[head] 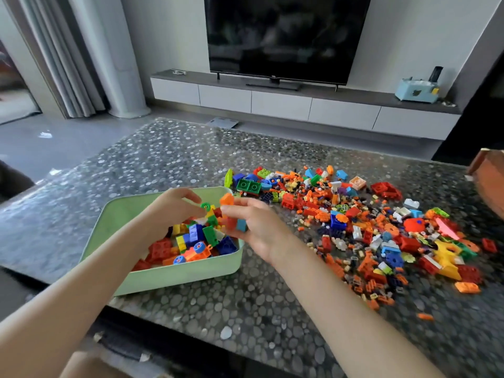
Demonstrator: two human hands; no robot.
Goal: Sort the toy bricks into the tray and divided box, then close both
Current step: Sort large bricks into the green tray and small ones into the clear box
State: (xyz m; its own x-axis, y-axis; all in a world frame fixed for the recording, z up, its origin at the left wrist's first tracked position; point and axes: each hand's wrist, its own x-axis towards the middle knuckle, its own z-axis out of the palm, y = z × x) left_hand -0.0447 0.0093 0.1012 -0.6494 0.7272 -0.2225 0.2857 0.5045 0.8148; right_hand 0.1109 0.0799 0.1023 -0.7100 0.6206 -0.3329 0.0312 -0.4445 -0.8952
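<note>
A light green tray point(174, 275) sits on the table at centre left, part filled with large red, blue, yellow and green bricks point(191, 241). Above the tray, my left hand point(169, 211) pinches a small green ring-shaped piece point(205, 205). My right hand point(256, 225), over the tray's right edge, grips a cluster of bricks point(231, 216) in orange, red and light blue. A wide heap of loose bricks point(368, 225), mostly orange and red, spreads to the right of the tray. No divided box is in view.
The pebble-patterned table point(245, 309) ends at a near edge by my arms. A brown object point(488, 175) juts in at the far right edge. Beyond the table stand a television point(283, 36) and a low white cabinet point(300, 102).
</note>
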